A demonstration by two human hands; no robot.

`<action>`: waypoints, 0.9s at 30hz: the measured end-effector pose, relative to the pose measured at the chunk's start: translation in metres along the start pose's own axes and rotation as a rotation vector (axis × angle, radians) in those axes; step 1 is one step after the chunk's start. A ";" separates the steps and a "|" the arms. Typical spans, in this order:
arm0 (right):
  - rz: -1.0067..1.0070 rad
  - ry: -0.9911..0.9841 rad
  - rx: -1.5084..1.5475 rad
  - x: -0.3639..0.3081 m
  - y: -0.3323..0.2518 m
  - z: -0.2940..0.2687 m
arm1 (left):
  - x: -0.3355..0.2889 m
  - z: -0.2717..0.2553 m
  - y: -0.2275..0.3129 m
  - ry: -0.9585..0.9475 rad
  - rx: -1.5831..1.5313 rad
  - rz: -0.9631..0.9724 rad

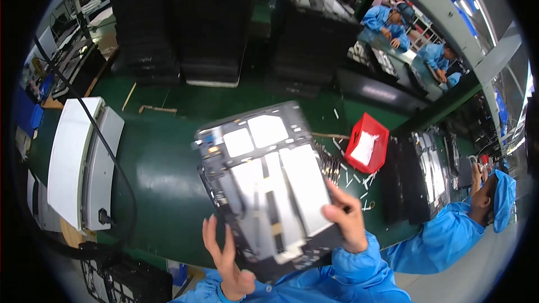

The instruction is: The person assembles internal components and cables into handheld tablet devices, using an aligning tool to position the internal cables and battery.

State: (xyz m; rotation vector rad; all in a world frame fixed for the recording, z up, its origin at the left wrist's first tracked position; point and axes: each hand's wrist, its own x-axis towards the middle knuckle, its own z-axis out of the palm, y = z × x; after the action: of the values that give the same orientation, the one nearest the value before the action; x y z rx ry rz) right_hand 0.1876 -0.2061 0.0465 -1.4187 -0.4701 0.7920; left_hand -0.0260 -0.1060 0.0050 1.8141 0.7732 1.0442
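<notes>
No text, number or sign is legible. The pale marking on the dark panel (pixel 382 92) at upper right is blurred. Any print on the opened device (pixel 272 182) or the paper (pixel 365 148) inside the red bin (pixel 368 124) cannot be resolved.

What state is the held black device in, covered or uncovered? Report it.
Uncovered: pale panels lie exposed on the upward face of the black device, with no lid over them.
</notes>
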 end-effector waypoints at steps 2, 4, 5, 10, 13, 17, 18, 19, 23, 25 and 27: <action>-0.154 0.064 0.125 0.004 -0.025 -0.015 | 0.015 0.003 0.015 -0.033 0.118 0.119; -0.282 0.108 0.227 0.009 -0.064 -0.021 | 0.025 0.005 0.008 0.020 0.193 0.170; -0.344 0.114 0.264 0.016 -0.080 -0.023 | 0.028 0.003 -0.004 0.062 0.239 0.160; -0.394 0.228 0.256 0.107 -0.143 -0.099 | 0.020 -0.010 -0.047 0.103 0.267 -0.190; -0.309 0.196 0.360 0.180 -0.186 -0.110 | 0.012 -0.010 -0.052 0.071 0.398 -0.219; -0.376 -0.010 0.317 0.285 -0.216 -0.102 | 0.020 -0.006 -0.052 0.108 0.314 -0.267; -0.331 0.008 0.253 0.300 -0.221 -0.083 | 0.019 -0.006 -0.056 0.134 0.289 -0.270; -0.289 0.032 0.186 0.309 -0.228 -0.069 | 0.018 -0.007 -0.057 0.137 0.294 -0.268; -0.302 0.000 -0.082 0.355 -0.233 -0.072 | 0.014 -0.012 -0.063 0.174 0.232 -0.272; -0.273 -0.037 -0.294 0.365 -0.234 -0.082 | 0.014 -0.009 -0.061 0.210 0.232 -0.249; -0.217 0.063 -0.434 0.359 -0.238 -0.080 | 0.013 -0.009 -0.060 0.211 0.218 -0.297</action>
State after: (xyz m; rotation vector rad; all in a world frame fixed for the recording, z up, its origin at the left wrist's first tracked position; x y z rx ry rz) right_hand 0.5329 0.0073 0.2101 -1.7498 -0.7661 0.4839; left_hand -0.0334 -0.0669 -0.0426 1.7151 1.2856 0.9934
